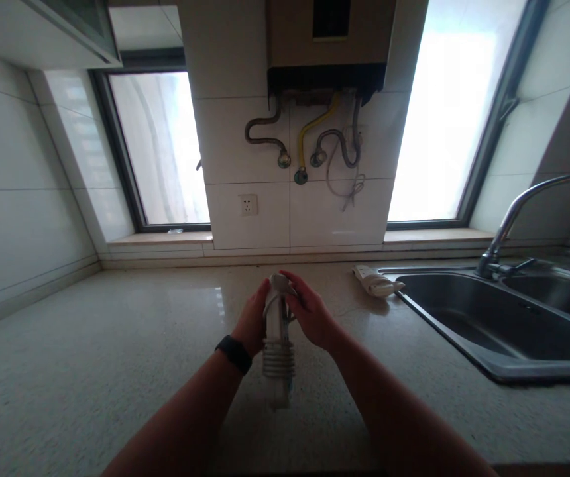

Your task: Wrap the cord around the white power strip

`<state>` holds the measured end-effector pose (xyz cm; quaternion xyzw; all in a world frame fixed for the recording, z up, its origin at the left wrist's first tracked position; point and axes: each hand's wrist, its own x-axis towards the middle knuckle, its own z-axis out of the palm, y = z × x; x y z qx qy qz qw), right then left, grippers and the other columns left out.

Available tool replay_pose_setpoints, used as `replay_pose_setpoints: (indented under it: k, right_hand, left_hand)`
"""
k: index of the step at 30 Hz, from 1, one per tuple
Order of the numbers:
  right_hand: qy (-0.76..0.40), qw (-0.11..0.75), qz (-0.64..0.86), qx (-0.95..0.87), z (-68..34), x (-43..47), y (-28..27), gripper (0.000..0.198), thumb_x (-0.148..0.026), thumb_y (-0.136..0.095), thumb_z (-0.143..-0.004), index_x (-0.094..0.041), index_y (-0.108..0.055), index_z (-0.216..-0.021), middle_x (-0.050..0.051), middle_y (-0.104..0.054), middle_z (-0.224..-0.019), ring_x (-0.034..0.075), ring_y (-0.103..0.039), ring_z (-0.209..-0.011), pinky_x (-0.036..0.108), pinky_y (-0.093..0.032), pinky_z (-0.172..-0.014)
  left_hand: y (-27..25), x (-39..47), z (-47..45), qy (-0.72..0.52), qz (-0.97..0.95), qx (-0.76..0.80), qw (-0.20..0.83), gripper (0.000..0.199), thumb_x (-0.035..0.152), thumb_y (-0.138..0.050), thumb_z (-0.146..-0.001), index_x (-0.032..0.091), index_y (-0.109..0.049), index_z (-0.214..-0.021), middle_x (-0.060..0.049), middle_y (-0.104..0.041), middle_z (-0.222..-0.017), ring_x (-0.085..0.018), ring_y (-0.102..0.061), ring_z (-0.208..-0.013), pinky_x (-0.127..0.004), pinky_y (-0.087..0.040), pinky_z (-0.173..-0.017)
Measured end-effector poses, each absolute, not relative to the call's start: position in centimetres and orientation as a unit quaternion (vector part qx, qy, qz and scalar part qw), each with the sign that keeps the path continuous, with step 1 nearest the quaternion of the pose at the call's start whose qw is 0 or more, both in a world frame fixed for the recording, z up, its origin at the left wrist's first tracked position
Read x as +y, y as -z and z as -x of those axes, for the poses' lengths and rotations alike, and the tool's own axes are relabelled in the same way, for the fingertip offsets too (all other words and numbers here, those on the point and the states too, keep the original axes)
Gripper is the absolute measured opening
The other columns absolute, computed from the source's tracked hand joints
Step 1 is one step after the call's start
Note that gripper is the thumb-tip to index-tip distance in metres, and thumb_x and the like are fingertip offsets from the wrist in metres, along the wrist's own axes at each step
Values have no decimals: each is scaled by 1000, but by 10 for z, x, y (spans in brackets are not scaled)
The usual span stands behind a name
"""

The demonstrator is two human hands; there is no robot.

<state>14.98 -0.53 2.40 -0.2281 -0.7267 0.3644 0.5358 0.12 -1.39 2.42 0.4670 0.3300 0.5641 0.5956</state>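
Note:
Between my hands, over the middle of the counter, is a long white power strip (276,324) with its cord (278,360) wound in several turns round the near part. A rounded white end that looks like the plug (280,283) sits at the far end. My left hand (254,317), below a black wristband, is closed along the strip's left side. My right hand (309,311) grips from the right, its fingers at the plug and a loop of cord. The near end of the strip is blurred.
A crumpled white and beige packet (377,283) lies by the sink's left rim. The double steel sink (468,324) and its curved faucet (513,215) take up the right side. On the back wall are a socket (248,205) and a water heater (327,50) with pipes, between two windows.

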Motion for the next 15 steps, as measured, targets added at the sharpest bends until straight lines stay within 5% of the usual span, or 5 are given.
replay_pose_setpoints:
  k: [6,11,15]
  right_hand:
    - [-387,537,226,-715,-145,-6,-21,49,-27,-50,-93,-27,-43,-142,3,-56,-101,14,-54,-79,28,-48,-72]
    - [-370,524,214,-737,-144,-7,-20,45,-24,-51,-92,-26,-46,-137,2,-56,-96,14,-52,-80,27,-46,-73]
    - [-413,511,198,-728,-145,-5,-21,47,-27,-57,-90,-26,-45,-135,2,-56,-96,15,-53,-82,27,-45,-72]
  left_hand:
    - [-27,-12,-3,-583,-359,261,681,47,59,-53,-88,15,-62,-100,-3,-67,-73,-14,-63,-61,-25,-50,-60]
    - [-21,-1,10,-596,-369,282,655,48,64,-58,-83,16,-59,-90,1,-62,-64,-12,-60,-54,-24,-49,-53]
    - [-18,2,14,-593,-370,276,660,49,62,-57,-84,18,-57,-103,2,-62,-69,-13,-61,-51,-25,-48,-48]
